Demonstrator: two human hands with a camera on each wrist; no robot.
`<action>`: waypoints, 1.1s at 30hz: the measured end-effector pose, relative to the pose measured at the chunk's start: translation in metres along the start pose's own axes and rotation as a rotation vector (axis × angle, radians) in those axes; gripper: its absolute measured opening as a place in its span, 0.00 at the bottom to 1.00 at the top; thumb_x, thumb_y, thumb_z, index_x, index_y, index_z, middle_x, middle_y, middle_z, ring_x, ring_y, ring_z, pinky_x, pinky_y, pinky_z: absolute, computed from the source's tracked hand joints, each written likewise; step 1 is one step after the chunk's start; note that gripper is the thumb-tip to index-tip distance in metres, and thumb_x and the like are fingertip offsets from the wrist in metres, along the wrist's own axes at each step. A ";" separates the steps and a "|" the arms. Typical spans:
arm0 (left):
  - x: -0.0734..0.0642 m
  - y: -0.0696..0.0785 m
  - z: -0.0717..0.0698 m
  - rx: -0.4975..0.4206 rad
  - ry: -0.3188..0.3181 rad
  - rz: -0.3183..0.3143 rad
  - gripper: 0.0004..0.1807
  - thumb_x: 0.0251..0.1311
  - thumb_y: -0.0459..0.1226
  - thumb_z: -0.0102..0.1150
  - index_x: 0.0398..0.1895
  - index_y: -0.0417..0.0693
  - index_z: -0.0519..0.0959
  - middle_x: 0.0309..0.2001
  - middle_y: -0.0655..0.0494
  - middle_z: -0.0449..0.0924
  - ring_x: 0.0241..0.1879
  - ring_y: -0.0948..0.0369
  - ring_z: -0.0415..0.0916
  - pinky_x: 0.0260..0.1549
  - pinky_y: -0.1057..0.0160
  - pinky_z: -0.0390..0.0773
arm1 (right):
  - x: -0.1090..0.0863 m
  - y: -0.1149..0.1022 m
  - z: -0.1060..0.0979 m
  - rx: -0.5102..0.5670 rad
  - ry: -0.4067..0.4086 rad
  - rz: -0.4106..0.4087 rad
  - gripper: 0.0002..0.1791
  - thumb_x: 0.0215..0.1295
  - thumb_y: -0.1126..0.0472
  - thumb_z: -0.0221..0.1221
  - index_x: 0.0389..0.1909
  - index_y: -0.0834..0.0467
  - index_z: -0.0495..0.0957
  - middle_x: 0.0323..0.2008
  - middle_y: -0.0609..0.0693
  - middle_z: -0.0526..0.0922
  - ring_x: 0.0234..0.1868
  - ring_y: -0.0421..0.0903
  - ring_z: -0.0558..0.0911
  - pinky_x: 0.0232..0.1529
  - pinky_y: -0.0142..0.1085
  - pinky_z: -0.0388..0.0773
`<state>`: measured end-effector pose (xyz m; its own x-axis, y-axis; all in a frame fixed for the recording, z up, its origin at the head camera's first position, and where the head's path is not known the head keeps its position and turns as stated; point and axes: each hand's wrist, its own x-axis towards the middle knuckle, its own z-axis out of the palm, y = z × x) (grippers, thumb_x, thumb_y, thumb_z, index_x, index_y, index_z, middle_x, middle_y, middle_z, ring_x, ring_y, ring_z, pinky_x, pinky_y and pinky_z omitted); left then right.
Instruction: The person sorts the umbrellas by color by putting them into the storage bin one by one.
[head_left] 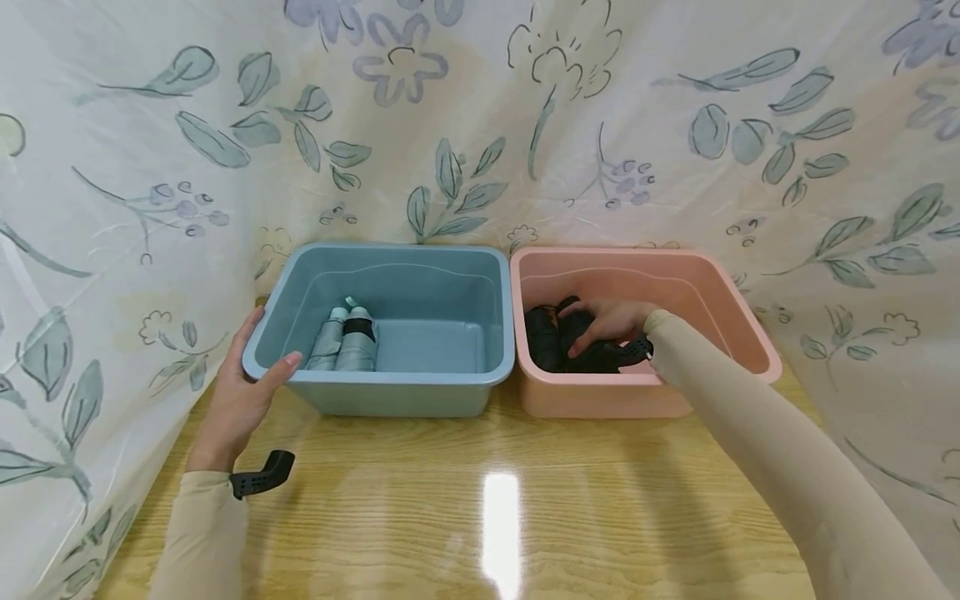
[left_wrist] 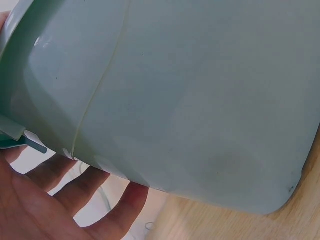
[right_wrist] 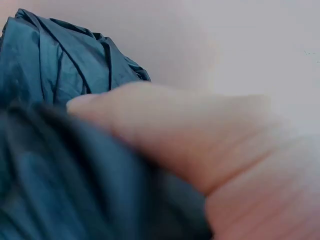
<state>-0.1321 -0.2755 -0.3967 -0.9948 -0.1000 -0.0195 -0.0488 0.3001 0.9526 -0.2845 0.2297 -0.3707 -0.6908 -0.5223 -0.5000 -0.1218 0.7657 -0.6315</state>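
Note:
My left hand [head_left: 236, 392] grips the near-left corner of the blue bin [head_left: 397, 378], thumb along the front rim and fingers against the outer side. Inside that bin, a pale green folded umbrella [head_left: 327, 343] lies beside another pale umbrella [head_left: 356, 354] with a black band. My right hand [head_left: 611, 321] reaches down into the pink bin [head_left: 600, 400], thumb and fingers around a black folded umbrella [head_left: 576, 327]. Another black umbrella [head_left: 543, 342] lies just left of it. In the right wrist view, the thumb [right_wrist: 150, 112] passes between dark crumpled umbrella fabric [right_wrist: 65, 65] and a blurred nearer bundle.
The two bins stand side by side on a wooden table [head_left: 405, 500], close to the flower-patterned sheet [head_left: 450, 108] behind them. The same sheet hangs at left and right. Each wrist wears a black strap mount [head_left: 262, 475].

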 end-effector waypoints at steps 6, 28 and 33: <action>0.000 0.000 0.000 0.003 0.005 -0.004 0.48 0.71 0.48 0.59 0.82 0.74 0.37 0.81 0.43 0.39 0.73 0.35 0.47 0.63 0.28 0.57 | 0.006 0.003 0.000 -0.031 -0.047 -0.018 0.44 0.62 0.56 0.71 0.74 0.66 0.61 0.75 0.64 0.58 0.68 0.60 0.62 0.52 0.46 0.72; -0.003 -0.001 0.000 0.008 -0.001 -0.002 0.48 0.72 0.47 0.58 0.82 0.74 0.36 0.81 0.43 0.38 0.74 0.36 0.47 0.63 0.29 0.57 | 0.000 0.003 0.000 0.257 -0.083 0.062 0.40 0.75 0.57 0.58 0.80 0.58 0.50 0.78 0.64 0.47 0.66 0.67 0.71 0.50 0.53 0.80; -0.003 -0.003 -0.001 0.002 -0.011 -0.008 0.48 0.72 0.48 0.58 0.82 0.75 0.35 0.81 0.42 0.37 0.74 0.35 0.46 0.63 0.28 0.56 | -0.010 -0.003 -0.002 0.189 -0.030 0.147 0.41 0.73 0.50 0.59 0.81 0.49 0.52 0.69 0.65 0.64 0.51 0.63 0.79 0.25 0.38 0.68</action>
<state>-0.1292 -0.2772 -0.3991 -0.9953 -0.0921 -0.0306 -0.0571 0.3013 0.9518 -0.2784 0.2329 -0.3628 -0.6698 -0.4235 -0.6100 0.1157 0.7518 -0.6491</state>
